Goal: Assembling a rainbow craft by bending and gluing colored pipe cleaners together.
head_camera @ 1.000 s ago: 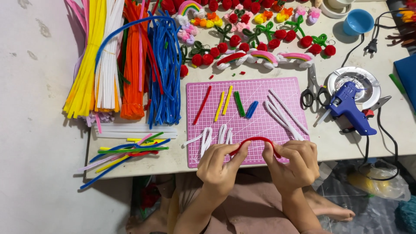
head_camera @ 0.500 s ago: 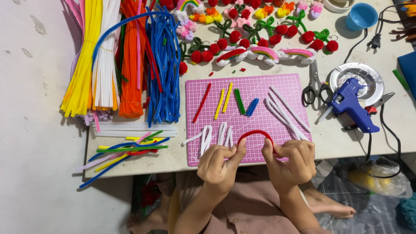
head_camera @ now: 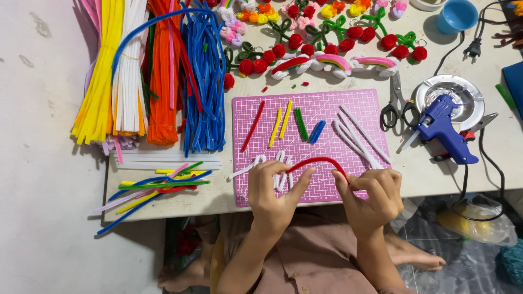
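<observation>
Red fuzzy craft stem [head_camera: 317, 160], 1 pc, bent into an arch over the near edge of the pink cutting mat [head_camera: 348, 103], both ends pinched. On the mat w/ it: 1 straight red stem [head_camera: 253, 126], 2 yellow [head_camera: 281, 121], 1 green [head_camera: 300, 124], 1 folded blue [head_camera: 316, 131], a few long white ones [head_camera: 359, 136] at the right, plus short white loops [head_camera: 281, 166] partly hidden behind the left hand. Beyond the mat, 3 finished rainbow pieces [head_camera: 333, 61] in a row, approx. a dozen red pom cherries [head_camera: 297, 41] w/ green stems, and small flowers along the far edge; exact count unclear. Left of the mat, stem bundles: yellow [head_camera: 101, 76], white [head_camera: 129, 76], orange [head_camera: 162, 81], blue [head_camera: 204, 87], w/ a loose mixed-colour pile [head_camera: 158, 185] near the table [head_camera: 512, 141] corner. Right of the mat: 1 scissors [head_camera: 396, 106], 1 blue glue gun [head_camera: 444, 130] resting on a round metal dish [head_camera: 463, 92], its black cord running off the edge, and 1 blue cup [head_camera: 456, 15]. Left hand [head_camera: 275, 193] has thumb & fingers closed on the arch's left end; right hand [head_camera: 373, 193] is clamped on the right end, thumb up against the stem. Both wrists are off the table edge, palms facing each other, forearms coming up from the lap.
</observation>
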